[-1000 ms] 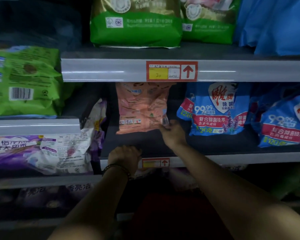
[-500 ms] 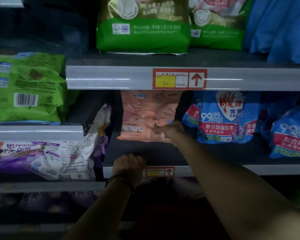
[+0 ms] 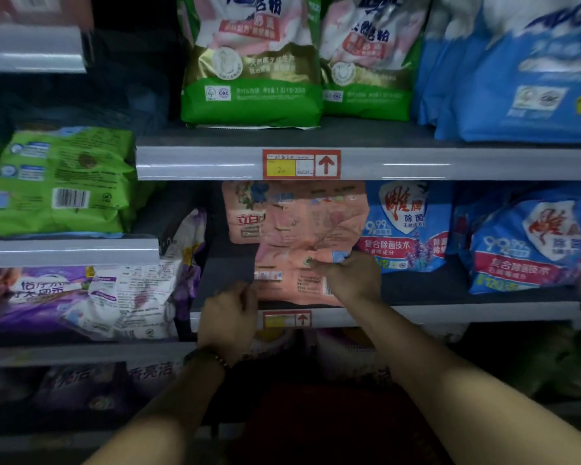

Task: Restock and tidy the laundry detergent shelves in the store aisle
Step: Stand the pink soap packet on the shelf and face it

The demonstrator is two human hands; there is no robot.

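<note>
A pink detergent bag (image 3: 302, 236) stands at the front of the middle shelf (image 3: 450, 313), its printed back facing me. My right hand (image 3: 348, 276) pinches its lower right part, fingers closed on the plastic. My left hand (image 3: 230, 317) grips the bag's lower left corner at the shelf's front edge. A second pink bag (image 3: 244, 213) shows behind it on the left.
Blue detergent bags (image 3: 406, 226) stand right of the pink bag. Green-and-pink bags (image 3: 252, 62) fill the shelf above. A green bag (image 3: 64, 179) and purple-and-white bags (image 3: 91, 297) lie on the left shelves. A red price tag (image 3: 301, 164) marks the upper rail.
The pink bag has come forward to the shelf's front edge. My right hand came down with it, and my left hand rose from the shelf rail to grip its corner.
</note>
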